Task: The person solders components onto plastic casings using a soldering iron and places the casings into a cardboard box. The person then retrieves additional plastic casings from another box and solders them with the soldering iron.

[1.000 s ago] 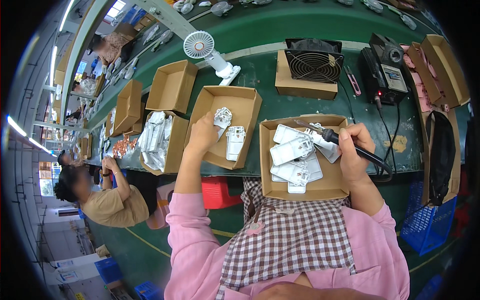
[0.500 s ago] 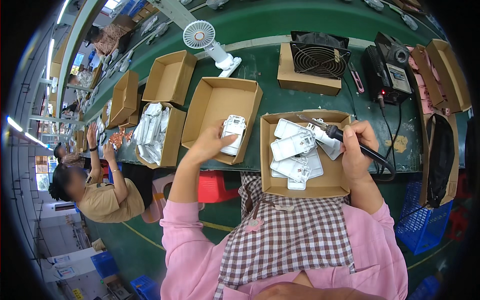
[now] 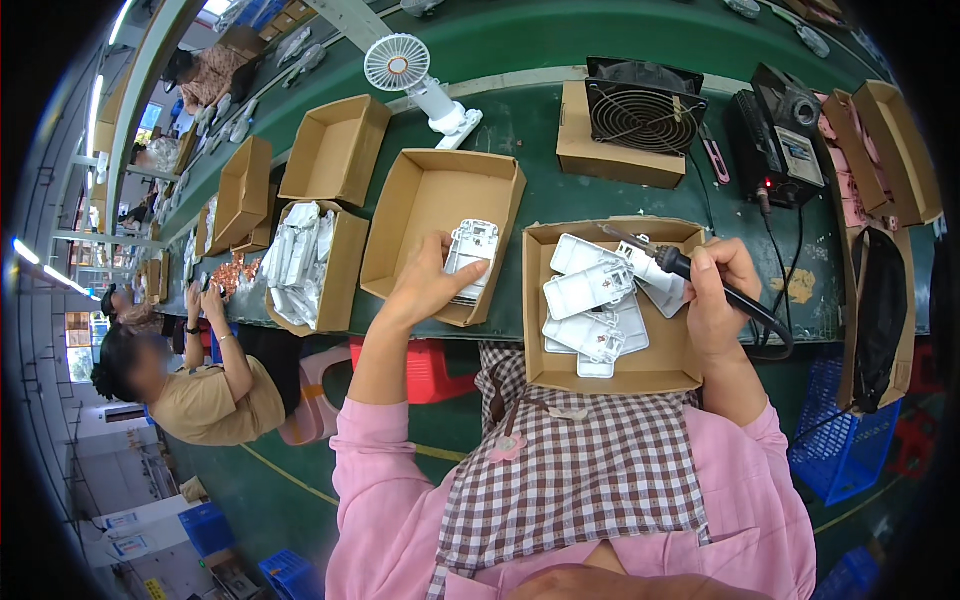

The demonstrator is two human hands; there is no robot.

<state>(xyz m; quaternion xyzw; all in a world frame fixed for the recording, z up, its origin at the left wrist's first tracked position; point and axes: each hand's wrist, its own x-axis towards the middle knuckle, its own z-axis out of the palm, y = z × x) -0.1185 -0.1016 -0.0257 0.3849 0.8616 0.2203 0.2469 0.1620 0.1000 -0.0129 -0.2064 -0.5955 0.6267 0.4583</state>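
My left hand has its fingers closed around a white plastic housing, inside the right end of a cardboard box. The thumb lies across the lower part of the housing, and the other fingers are partly hidden. In my right hand is a soldering iron, gripped like a pen by its black handle. Its metal tip points left, above a second cardboard box close to my apron. Several white plastic housings lie overlapping in that box, beneath the iron.
Behind stand a black fan on a carton and a soldering station, its cable looping beside my right hand. A small white fan stands at the back. A box of white parts is at left, near a seated co-worker.
My left hand and the housing have shifted slightly rightward within the box. My right hand and the iron hardly moved. The co-worker's hands have come down and together.
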